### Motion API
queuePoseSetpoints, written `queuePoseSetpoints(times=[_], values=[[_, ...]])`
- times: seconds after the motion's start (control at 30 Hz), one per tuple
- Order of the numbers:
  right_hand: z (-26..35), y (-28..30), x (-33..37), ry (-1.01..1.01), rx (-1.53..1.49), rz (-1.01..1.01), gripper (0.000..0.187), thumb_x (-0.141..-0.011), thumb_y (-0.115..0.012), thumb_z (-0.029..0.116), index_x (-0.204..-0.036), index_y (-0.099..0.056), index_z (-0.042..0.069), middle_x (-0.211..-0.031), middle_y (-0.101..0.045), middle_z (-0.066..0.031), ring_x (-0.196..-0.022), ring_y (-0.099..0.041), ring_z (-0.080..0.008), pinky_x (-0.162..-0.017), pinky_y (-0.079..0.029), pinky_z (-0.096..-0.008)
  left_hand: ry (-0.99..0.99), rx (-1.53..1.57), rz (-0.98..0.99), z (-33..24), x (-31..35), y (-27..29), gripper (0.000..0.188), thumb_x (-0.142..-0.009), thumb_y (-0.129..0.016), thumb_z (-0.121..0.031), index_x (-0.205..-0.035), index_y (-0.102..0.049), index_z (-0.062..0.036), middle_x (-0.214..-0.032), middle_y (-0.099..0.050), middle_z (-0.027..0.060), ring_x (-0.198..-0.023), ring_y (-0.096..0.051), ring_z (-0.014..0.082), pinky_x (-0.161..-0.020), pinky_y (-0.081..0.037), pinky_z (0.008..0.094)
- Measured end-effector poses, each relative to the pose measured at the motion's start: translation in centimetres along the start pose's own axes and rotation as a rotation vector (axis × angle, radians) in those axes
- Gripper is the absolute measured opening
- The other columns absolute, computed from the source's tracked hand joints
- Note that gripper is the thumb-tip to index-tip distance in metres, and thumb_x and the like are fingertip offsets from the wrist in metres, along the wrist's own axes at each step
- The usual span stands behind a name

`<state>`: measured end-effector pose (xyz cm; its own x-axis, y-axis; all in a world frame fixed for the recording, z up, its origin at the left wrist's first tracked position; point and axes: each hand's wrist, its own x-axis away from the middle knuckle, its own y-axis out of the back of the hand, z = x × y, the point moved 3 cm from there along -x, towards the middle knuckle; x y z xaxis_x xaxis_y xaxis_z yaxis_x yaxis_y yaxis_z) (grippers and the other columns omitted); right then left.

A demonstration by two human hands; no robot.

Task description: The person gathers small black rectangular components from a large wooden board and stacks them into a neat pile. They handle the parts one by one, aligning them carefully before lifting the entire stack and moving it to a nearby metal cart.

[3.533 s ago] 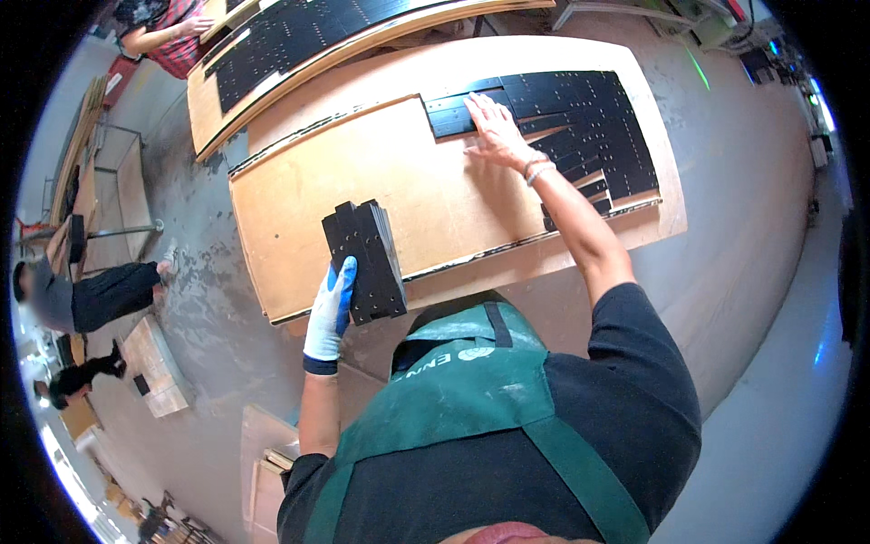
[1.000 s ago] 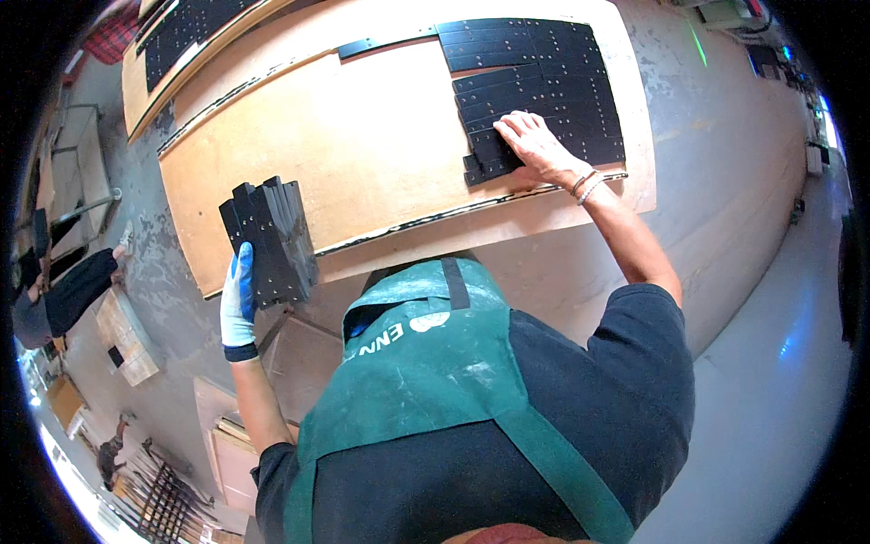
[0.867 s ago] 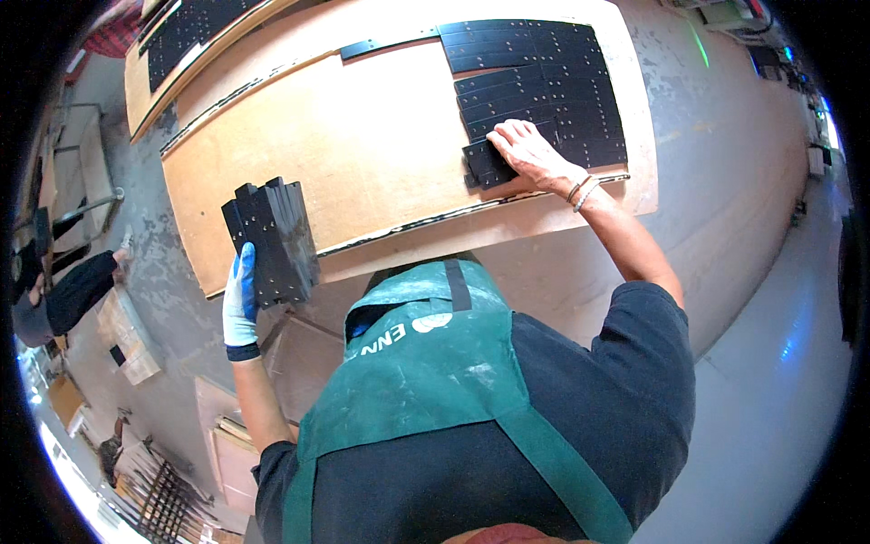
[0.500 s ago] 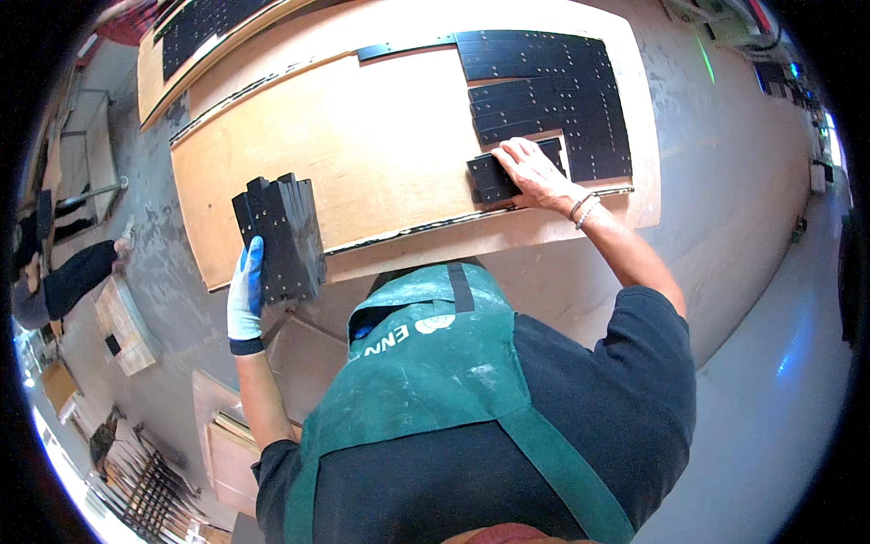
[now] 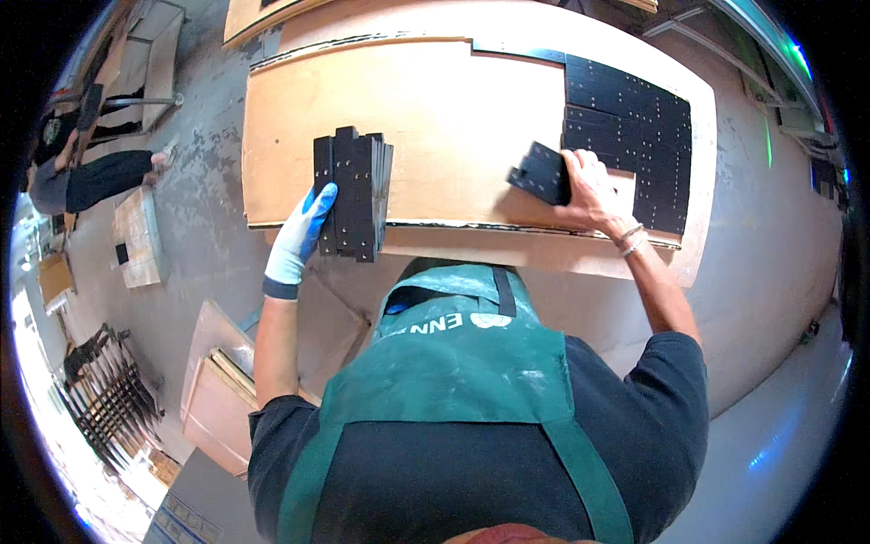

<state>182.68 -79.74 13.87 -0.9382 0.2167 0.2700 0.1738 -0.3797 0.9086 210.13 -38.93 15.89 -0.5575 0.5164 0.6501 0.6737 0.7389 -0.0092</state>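
Observation:
In my gloved left hand (image 5: 304,231), the fingers are wrapped round a thick bundle of black strips (image 5: 353,195) with small holes or studs, held upright over the board's near left part. My bare right hand (image 5: 594,190), with bracelets at the wrist, grips a smaller stack of black strips (image 5: 542,174), tilted over the board. Beyond and to the right of that hand, rows of black strips (image 5: 625,118) lie side by side on the wooden board (image 5: 408,118). A bare wood patch shows beside my right wrist. My palm hides part of the smaller stack.
A dark strip edges the board's near side (image 5: 453,225). Another wooden board (image 5: 272,16) stands at the far left. A person in dark clothes (image 5: 100,181) is at the left, near a pale panel (image 5: 140,238) on the floor. Leaning panels (image 5: 217,390) stand at my lower left.
The view has shifted, so the board appears further right. My right hand has drawn its stack leftward from the laid rows and tilted it. My left hand still holds its bundle.

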Motion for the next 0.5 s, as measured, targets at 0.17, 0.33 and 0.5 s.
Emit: queuePoseSetpoints(times=[0.17, 0.33, 0.5], values=[[10.7, -4.1, -4.1, -0.197, -0.436, -0.098, 0.082, -0.065, -0.078, 0.042, -0.124, -0.052, -0.008, -0.112, -0.056, -0.0262, -0.106, -0.057, -0.0404, -0.094, -0.049, -0.0484, -0.051, 0.028, 0.047, 0.0, 0.2, -0.5, 0.063, -0.102, -0.061, -0.047, -0.142, -0.053, 0.0014, -0.125, -0.067, 0.0086, -0.107, -0.067, 0.0167, -0.093, -0.056, 0.0302], [19.4, -8.1, -7.4, -0.331, -0.270, -0.110, 0.087, -0.067, -0.084, 0.047, -0.121, -0.048, -0.010, -0.113, -0.054, -0.0240, -0.109, -0.052, -0.0390, -0.095, -0.045, -0.0500, 0.006, 0.017, 0.049, -0.1, 0.2, -0.5, 0.061, -0.103, -0.059, -0.045, -0.142, -0.053, 0.0019, -0.126, -0.067, 0.0084, -0.108, -0.066, 0.0163, -0.095, -0.055, 0.0309], [22.8, -9.1, -7.8, -0.355, -0.360, -0.224, 0.090, -0.077, -0.084, 0.048, -0.127, -0.041, -0.013, -0.116, -0.051, -0.0237, -0.110, -0.053, -0.0368, -0.091, -0.051, -0.0453, -0.076, -0.074, 0.051, 0.5, -0.7, 0.1, 0.059, -0.104, -0.058, -0.044, -0.141, -0.054, 0.0023, -0.126, -0.067, 0.0084, -0.109, -0.065, 0.0156, -0.094, -0.055, 0.0301]])
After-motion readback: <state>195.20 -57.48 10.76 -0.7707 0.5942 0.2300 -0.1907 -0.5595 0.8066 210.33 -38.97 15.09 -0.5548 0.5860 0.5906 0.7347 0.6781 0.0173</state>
